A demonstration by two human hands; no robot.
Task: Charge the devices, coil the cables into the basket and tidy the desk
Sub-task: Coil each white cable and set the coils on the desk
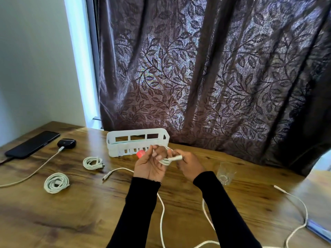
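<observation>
Grained wooden desk, white slotted plastic basket, glossy black phone (clear tumbler, apparently glass).

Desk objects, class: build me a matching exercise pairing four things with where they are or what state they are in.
Things:
1. phone
2. earbuds case
3. white basket
4. clear glass

Places or states:
A. to the right of both hands
B. at the desk's far left edge, lying flat
C. against the curtain, behind the hands
D. small and black, with a white cable plugged in

Pairs: 1-B, 2-D, 3-C, 4-A
</observation>
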